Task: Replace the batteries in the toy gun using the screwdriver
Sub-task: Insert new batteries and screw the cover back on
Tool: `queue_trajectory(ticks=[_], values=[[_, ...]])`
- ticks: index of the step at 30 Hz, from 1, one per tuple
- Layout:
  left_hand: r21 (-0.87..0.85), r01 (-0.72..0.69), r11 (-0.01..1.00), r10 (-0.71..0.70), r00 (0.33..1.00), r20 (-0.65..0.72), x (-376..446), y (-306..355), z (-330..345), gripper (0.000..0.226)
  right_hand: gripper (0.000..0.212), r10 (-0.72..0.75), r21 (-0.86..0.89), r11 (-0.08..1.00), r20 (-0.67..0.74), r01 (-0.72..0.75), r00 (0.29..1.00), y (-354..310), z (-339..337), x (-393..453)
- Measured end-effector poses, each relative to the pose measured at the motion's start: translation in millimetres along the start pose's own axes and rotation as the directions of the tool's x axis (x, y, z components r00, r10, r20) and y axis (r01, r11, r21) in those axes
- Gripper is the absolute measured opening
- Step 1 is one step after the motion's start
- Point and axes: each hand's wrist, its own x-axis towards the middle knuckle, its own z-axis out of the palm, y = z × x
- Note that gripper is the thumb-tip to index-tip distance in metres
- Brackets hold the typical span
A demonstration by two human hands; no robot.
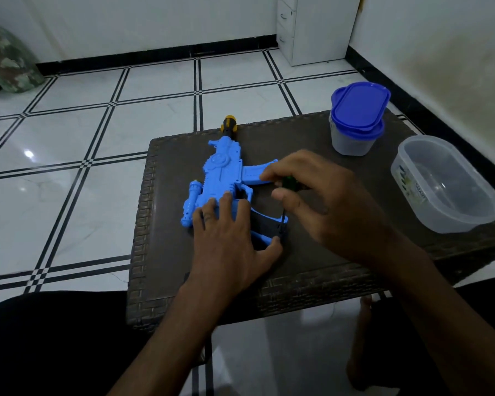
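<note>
A blue toy gun (223, 172) with a yellow and black muzzle lies flat on a dark woven table (312, 270), barrel pointing away from me. My left hand (226, 238) presses down on its rear body, fingers spread, thumb beside the black grip. My right hand (320, 201) pinches a screwdriver (286, 195) with a green handle. The shaft stands nearly upright and its tip meets the black grip near my left thumb. No batteries are visible.
A clear oval container (446, 184) without a lid stands at the table's right edge. A frosted tub with blue lids (357, 118) stacked on it stands at the far right corner. White tiled floor surrounds the table; my legs are under its near edge.
</note>
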Motion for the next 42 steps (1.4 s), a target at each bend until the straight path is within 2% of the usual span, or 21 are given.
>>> queue_trajectory(ticks=[3,16,20,24,26,28,30,32,35,37,42], values=[[-0.007,0.001,1.0,-0.001,1.0,-0.013,-1,0,-1,0.087,0.031,0.016,0.132,0.991,0.036,-0.021,0.999,-2,-2,-1],[0.001,0.001,1.0,-0.001,1.0,-0.012,0,-1,2,0.085,0.022,-0.006,0.068,0.998,0.006,0.005,1.0,1,-2,1],[-0.008,-0.014,1.0,0.014,1.0,0.007,0,-3,0,0.086,0.022,0.072,0.107,0.992,-0.043,-0.067,0.996,1,-3,-3],[-0.147,-0.003,0.989,-0.001,1.0,-0.025,2,-19,-6,0.082,0.02,0.178,0.182,0.972,-0.141,-0.151,0.974,3,-17,-8],[-0.103,0.021,0.994,-0.024,0.999,-0.029,1,-31,-7,0.087,0.017,0.21,0.149,0.973,-0.243,-0.178,0.947,9,-26,-11],[-0.085,0.064,0.994,-0.061,0.998,0.029,0,-39,-7,0.087,0.017,0.257,0.088,0.966,-0.339,-0.241,0.905,19,-29,-16],[-0.125,0.08,0.989,-0.069,0.993,0.094,2,-45,-5,0.085,0.016,0.308,0.018,0.944,-0.396,-0.328,0.865,31,-25,-23],[-0.134,0.046,0.99,-0.034,0.995,0.092,6,-49,-5,0.083,0.014,0.333,-0.087,0.911,-0.419,-0.402,0.845,42,-19,-31],[-0.141,-0.001,0.99,0.02,0.991,0.135,14,-56,-8,0.085,0.016,0.348,-0.263,0.848,-0.38,-0.461,0.857,54,-11,-40],[-0.154,-0.037,0.987,0.067,0.979,0.195,20,-61,-13,0.087,0.018,0.392,-0.317,0.809,-0.336,-0.495,0.856,57,-9,-43],[-0.176,-0.156,0.972,0.199,0.944,0.261,34,-73,-23,0.087,0.028,0.604,-0.383,0.689,-0.166,-0.615,0.78,59,-5,-51]])
